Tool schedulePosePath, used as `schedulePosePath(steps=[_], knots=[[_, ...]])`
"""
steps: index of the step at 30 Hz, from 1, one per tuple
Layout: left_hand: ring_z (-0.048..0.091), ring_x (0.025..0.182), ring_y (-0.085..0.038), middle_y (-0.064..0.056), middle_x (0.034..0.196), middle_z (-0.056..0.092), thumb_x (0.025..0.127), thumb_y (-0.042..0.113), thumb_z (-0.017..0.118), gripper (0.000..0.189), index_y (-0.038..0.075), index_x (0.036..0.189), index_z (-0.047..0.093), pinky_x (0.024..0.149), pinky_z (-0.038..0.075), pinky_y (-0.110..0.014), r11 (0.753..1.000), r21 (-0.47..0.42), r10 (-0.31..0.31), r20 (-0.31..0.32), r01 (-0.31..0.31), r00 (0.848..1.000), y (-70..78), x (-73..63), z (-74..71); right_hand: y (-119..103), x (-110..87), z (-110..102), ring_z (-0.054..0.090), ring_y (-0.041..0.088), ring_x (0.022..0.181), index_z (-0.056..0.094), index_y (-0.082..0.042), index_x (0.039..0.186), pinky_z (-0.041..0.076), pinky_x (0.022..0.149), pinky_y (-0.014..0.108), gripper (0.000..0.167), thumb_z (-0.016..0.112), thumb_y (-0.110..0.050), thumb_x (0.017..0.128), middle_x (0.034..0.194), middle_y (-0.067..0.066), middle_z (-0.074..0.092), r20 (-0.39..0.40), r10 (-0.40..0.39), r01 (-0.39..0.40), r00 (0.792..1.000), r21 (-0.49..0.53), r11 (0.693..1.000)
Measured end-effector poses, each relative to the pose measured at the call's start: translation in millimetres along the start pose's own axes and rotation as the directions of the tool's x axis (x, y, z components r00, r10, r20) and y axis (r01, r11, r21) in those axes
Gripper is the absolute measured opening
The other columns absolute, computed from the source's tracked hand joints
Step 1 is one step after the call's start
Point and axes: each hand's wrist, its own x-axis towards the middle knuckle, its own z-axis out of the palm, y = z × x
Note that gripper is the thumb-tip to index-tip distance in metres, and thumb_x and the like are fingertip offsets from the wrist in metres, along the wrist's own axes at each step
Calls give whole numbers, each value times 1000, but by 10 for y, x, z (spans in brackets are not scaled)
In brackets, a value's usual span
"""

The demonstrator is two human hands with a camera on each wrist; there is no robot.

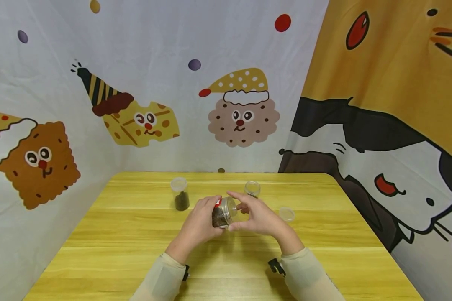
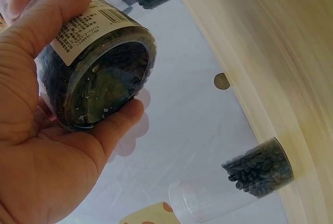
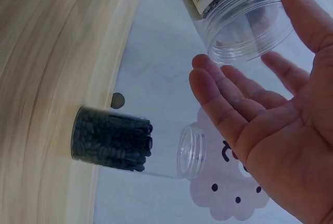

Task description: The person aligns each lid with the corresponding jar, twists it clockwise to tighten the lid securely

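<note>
My left hand point(image 1: 202, 216) grips a clear plastic jar point(image 1: 220, 213) with a printed label. The jar lies tipped on its side, its uncapped threaded mouth point(image 3: 250, 31) pointing right; dark contents fill its base end point(image 2: 112, 81). Around that mouth my right hand point(image 1: 257, 213) spreads its relaxed fingers, fingertips point(image 3: 202, 61) right at the rim, nothing in its palm. Behind the right hand stands an uncapped clear jar point(image 3: 112, 139) partly filled with dark beans. A clear lid point(image 1: 286, 214) lies on the table to the right of this hand.
At the back left of the wooden table point(image 1: 116, 234) stands a taller capped clear jar point(image 1: 180, 194), dark beans in its lower part. A cartoon-printed curtain point(image 1: 154, 54) hangs right behind the table's far edge.
</note>
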Motion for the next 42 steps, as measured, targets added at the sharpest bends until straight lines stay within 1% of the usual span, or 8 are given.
schedulePosePath(steps=[4,9,16,24,26,32,36,42], knots=[[58,134,-39,-20,148,60,72,20,100,97,4,154,52,108,56,-54,1000,7,6,-4,-6,1000,-10,-3,7,10,9,2,72,31,124,44,-17,164,59,106,52,92,91,-34,87,160,10,55,11,-31,31,999,-1,1000],[59,133,-39,-20,148,61,72,20,100,96,4,154,52,107,56,-53,1000,10,13,-2,-13,1000,-15,-12,7,1,10,2,72,30,124,45,-19,164,59,106,51,90,91,-33,88,159,9,56,20,-22,22,1000,0,1000],[59,132,-39,-20,149,60,73,20,100,96,5,155,51,107,56,-53,1000,3,5,7,-5,1000,-19,-10,9,-9,18,6,73,30,122,45,-15,164,60,104,50,89,90,-33,89,156,11,58,23,-14,14,1000,3,1000],[58,132,-39,-20,148,60,73,19,99,96,6,155,51,104,57,-53,1000,-7,4,12,-4,1000,-21,-8,8,-22,21,17,74,16,97,49,-21,161,62,84,30,85,86,-46,90,138,14,71,-8,93,-93,996,12,996],[58,133,-39,-20,148,60,73,19,99,96,6,155,51,105,57,-53,1000,-6,3,12,-3,1000,-22,-9,6,-21,20,19,75,20,100,47,-20,162,63,86,33,87,87,-46,90,141,15,69,-8,83,-83,997,7,997],[59,133,-39,-20,148,61,72,21,101,97,7,155,52,107,56,-54,1000,11,7,8,-7,1000,-24,-7,7,5,29,27,70,34,127,40,-21,166,58,107,51,100,93,-40,84,163,11,51,15,-9,9,1000,-20,1000],[59,133,-39,-21,148,61,72,20,100,97,6,155,52,107,57,-55,1000,5,11,9,-11,1000,-17,-10,12,-1,32,25,70,34,127,44,-20,164,58,107,53,95,94,-34,84,162,8,54,23,-39,40,999,-46,998],[60,132,-39,-18,146,62,71,18,101,100,4,155,48,106,57,-54,1000,-17,12,-13,-12,1000,-12,-15,22,-12,27,25,70,32,126,45,-22,164,58,107,53,92,92,-33,87,161,7,55,26,-20,21,999,-45,999]])
